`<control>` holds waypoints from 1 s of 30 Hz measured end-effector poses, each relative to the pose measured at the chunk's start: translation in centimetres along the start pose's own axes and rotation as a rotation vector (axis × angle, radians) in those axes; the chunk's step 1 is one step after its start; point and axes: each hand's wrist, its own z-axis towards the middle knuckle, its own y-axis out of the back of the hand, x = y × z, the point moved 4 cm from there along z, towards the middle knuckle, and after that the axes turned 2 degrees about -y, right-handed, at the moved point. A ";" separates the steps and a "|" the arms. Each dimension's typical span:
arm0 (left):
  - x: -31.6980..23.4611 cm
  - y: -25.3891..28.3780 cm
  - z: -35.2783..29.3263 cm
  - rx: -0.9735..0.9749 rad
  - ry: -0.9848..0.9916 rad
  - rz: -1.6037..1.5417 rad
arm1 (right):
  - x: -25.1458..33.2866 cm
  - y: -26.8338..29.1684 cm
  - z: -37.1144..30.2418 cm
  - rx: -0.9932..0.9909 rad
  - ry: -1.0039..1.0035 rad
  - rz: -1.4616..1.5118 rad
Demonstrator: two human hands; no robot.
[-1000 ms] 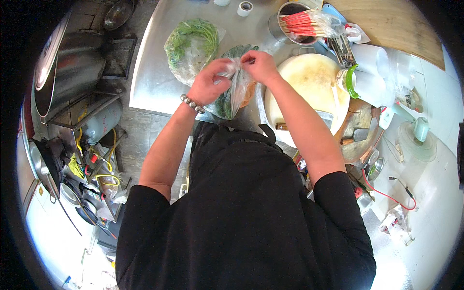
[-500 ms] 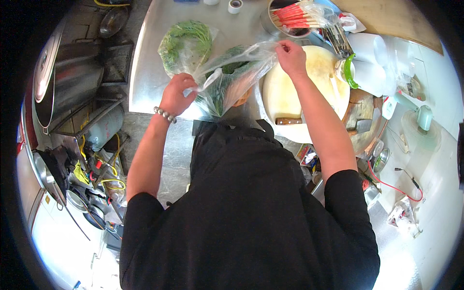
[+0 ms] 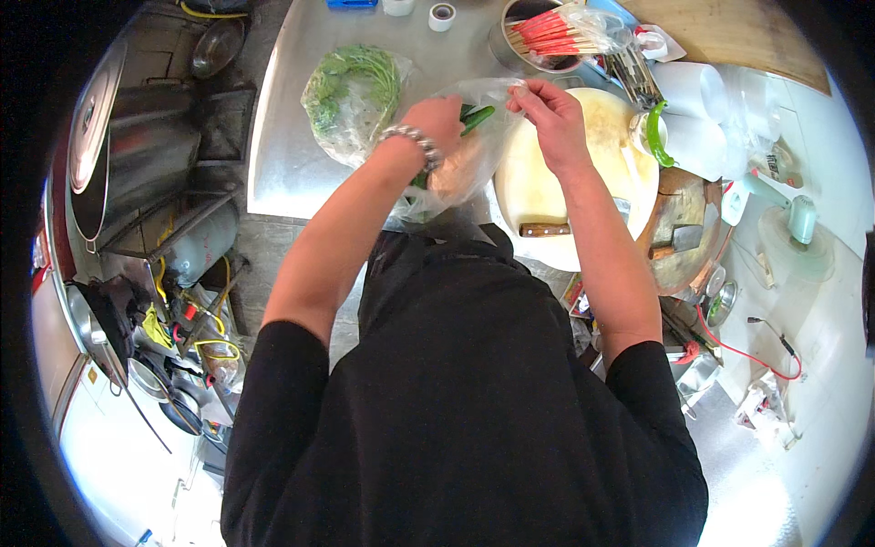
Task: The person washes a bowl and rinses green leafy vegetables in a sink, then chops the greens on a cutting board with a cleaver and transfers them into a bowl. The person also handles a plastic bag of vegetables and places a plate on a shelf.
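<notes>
My left hand [image 3: 436, 125], a beaded bracelet at its wrist, reaches in at the mouth of a clear plastic bag [image 3: 485, 169]. Its fingers curl downward and are partly hidden; the smooth end of a long green vegetable [image 3: 478, 118], perhaps a cucumber, sticks out beside them. Pinched between the thumb and fingers of my right hand [image 3: 554, 114] is the bag's edge, held up over the cutting board. An orange-tan item [image 3: 453, 173] and more green show low in the bag, too blurred to name. A second bag of leafy greens [image 3: 351, 96] lies to the left.
A round cutting board [image 3: 592, 137] with a wooden-handled knife [image 3: 544, 230] sits at the right. Behind it stands a metal pot [image 3: 510, 46] near red-ended sticks [image 3: 556, 32]. A green chili [image 3: 656, 137], white containers [image 3: 694, 91] and a cleaver [image 3: 679, 240] are further right.
My left hand has let go of the bag's left edge and moved right, into the bag's mouth. The green vegetable's end now shows uncovered. My right hand still holds the bag.
</notes>
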 end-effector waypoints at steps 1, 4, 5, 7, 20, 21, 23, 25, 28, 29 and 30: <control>0.8 -2.8 1.6 -0.057 0.019 0.188 | -0.2 0.0 -0.2 -0.005 -0.006 -0.007; -0.1 -5.4 2.9 -0.121 0.049 0.159 | -0.7 -0.4 -0.1 -0.021 -0.027 -0.034; -0.5 -5.5 3.0 -0.133 0.053 0.162 | -0.6 -0.6 -0.1 -0.024 -0.053 -0.046; -1.1 -5.5 3.3 -0.157 0.063 0.170 | -1.6 -0.4 0.1 -0.045 -0.026 -0.038; -1.2 -7.4 2.2 -0.349 -0.271 -0.033 | -1.9 1.6 -0.4 -0.195 0.028 0.261; -1.3 -8.0 2.4 -0.297 -0.275 0.021 | -2.0 1.6 -0.7 -0.173 0.034 0.257; -1.5 -9.0 3.5 -0.197 -0.283 0.132 | -2.2 1.4 -1.3 -0.174 0.029 0.250; -1.6 -10.4 4.7 -0.100 -0.276 0.342 | -2.3 1.1 -1.7 -0.151 0.029 0.259; -2.2 -11.7 6.2 0.050 -0.235 0.416 | -2.7 1.0 -2.3 -0.134 0.027 0.273; -3.3 -11.5 6.7 0.086 -0.168 0.334 | -3.4 1.5 -2.3 -0.158 0.029 0.256; -4.2 -11.4 7.0 0.121 -0.096 0.254 | -3.7 1.8 -2.3 -0.177 0.030 0.239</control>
